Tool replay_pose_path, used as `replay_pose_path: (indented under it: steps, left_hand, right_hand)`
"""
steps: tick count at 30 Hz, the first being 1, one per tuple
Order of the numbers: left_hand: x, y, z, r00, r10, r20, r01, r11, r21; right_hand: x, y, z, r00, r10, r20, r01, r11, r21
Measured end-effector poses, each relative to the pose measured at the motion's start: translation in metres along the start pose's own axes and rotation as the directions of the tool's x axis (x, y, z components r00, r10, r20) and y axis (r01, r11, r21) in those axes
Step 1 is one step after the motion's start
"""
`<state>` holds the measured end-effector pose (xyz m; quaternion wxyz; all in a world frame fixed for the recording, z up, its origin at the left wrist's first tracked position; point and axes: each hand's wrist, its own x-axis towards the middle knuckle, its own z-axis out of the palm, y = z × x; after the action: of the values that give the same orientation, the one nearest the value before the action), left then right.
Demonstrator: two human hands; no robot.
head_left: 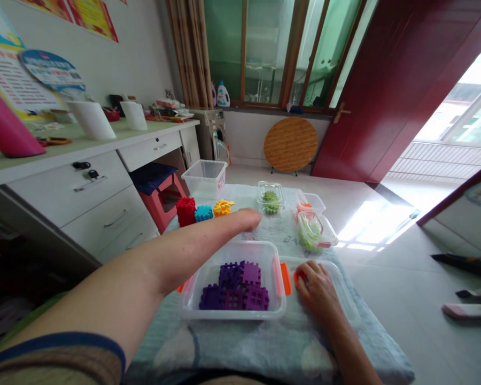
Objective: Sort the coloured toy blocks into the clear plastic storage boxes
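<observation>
In front of me a clear plastic box (186,305) with orange latches holds several purple interlocking plastic pieces (234,289). My left hand (250,219) reaches across beyond this box, above the cloth; its fingers are hidden from me. To the box's right, my right hand (316,286) rests on a clear lid (342,291), its fingers curled around a small red-orange piece (301,277), mostly covered. Past my left forearm stand a red block (185,211), a blue block (203,213) and a yellow block (223,208) of similar interlocking pieces.
At the back, a clear container (270,184) has green pieces (270,201). Farther right are a container with light-green pieces (311,235) and one with orange pieces (304,208). A large clear bin (204,184) stands at the far left. A patterned cloth (208,345) covers the table.
</observation>
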<state>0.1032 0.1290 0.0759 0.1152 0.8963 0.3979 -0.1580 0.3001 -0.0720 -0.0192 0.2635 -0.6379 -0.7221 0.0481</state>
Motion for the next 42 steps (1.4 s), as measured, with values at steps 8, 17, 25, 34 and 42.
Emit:
replay_pose_path:
  steps: [8, 17, 25, 34, 42]
  left_hand:
    - [0.019, -0.025, 0.026, 0.991, -0.128, 0.036, 0.123, 0.986, 0.111]
    - [0.016, -0.014, 0.018, 0.988, -0.138, 0.067, 0.123, 0.974, 0.190]
    - [0.007, 0.003, 0.001, 0.991, -0.109, 0.078, 0.085, 0.960, 0.266]
    - [-0.039, 0.051, -0.061, 0.989, 0.053, -0.138, -0.016, 0.966, 0.256]
    - [-0.147, 0.075, -0.064, 0.935, 0.335, -0.116, -0.295, 0.918, 0.266]
  right_hand:
    - [0.001, -0.001, -0.001, 1.000, -0.010, -0.020, 0.010, 1.000, 0.002]
    - [0.001, -0.002, -0.001, 1.000, 0.009, -0.004, -0.009, 1.000, -0.013]
    - [0.000, -0.001, 0.000, 1.000, 0.009, -0.008, -0.009, 1.000, -0.009]
    - [0.000, 0.000, 0.001, 1.000, 0.000, -0.018, -0.001, 1.000, -0.016]
    - [0.000, 0.005, 0.002, 0.999, -0.027, -0.023, 0.026, 0.999, -0.043]
